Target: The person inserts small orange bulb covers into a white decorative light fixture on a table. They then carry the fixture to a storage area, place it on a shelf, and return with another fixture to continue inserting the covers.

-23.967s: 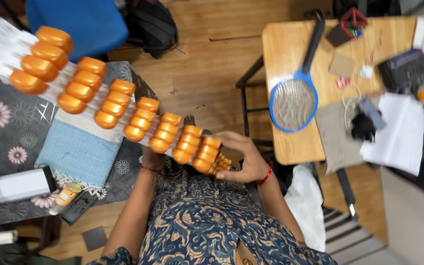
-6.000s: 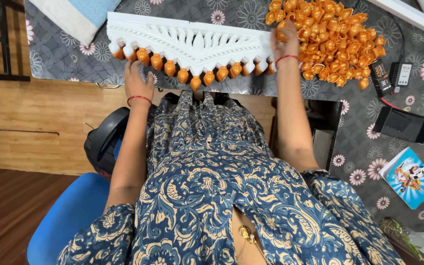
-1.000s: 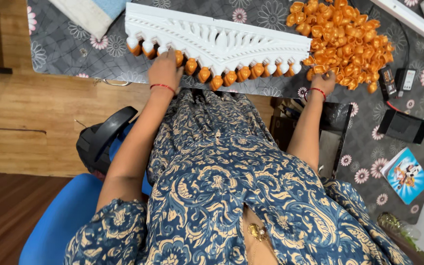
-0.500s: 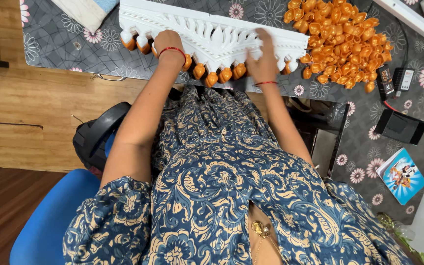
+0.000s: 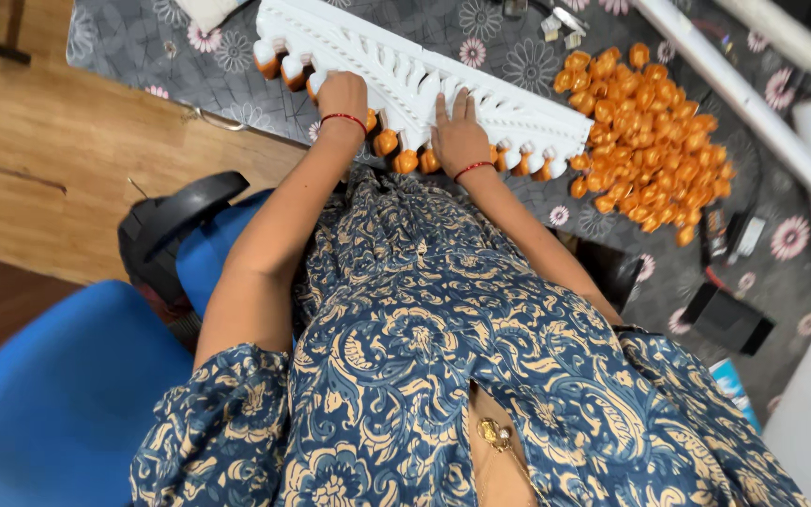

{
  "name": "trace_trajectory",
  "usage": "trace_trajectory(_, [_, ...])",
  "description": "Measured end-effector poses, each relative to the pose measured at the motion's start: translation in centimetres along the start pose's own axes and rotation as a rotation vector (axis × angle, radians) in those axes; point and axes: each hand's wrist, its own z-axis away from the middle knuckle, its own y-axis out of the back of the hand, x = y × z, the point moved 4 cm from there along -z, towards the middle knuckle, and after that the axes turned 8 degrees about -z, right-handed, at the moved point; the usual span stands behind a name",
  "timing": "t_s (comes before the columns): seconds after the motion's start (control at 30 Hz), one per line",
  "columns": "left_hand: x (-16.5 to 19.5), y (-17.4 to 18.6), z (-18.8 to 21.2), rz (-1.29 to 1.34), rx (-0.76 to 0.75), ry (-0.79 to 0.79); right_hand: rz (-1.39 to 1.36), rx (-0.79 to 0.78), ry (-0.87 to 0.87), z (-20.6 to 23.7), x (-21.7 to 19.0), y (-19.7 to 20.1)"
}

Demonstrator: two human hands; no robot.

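— White carved panel [image 5: 424,75], where is it?
— On the flowered cloth [image 5: 143,47], orange caps [image 5: 405,160] along its near edge.
— And the hands?
— Left hand [image 5: 342,94] curls over that edge; right hand [image 5: 459,131] lies flat, fingers together. Loose caps [image 5: 654,131] heap right of the panel.

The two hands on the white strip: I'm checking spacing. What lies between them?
Head view: between left hand and right hand, only white strip with orange bulbs along its edge.

The hands [image 5: 405,117] hide some orange caps [image 5: 396,150] beneath them.
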Motion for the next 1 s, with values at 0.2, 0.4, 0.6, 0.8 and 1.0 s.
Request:
trace_trajectory(0.2, [-1.4,0.8,0.1,0.047,-0.127,0.096,0.162,-0.15,0.151,-2.4,-2.6,0.3])
trace_trajectory(0.4, [-0.5,-0.4,1.4,-0.023,0.058,0.07,0.16,-0.321,0.135,-3.3,-1.5,0.1])
trace_trajectory(0.6, [-1.3,-0.9,5.7,0.201,0.291,0.158,0.118,-0.231,0.183,-2.4,2.0,0.3])
trace_trajectory(0.8, [1.6,2.5,8.2,0.835,0.441,0.232,-0.714,-0.187,0.124,-2.5,4.0,1.1])
trace_trajectory(1.0, [8.4,4.6,6.1,0.968,0.382,0.051,-2.042,-0.553,-0.507,-1.9,4.1,-0.5])
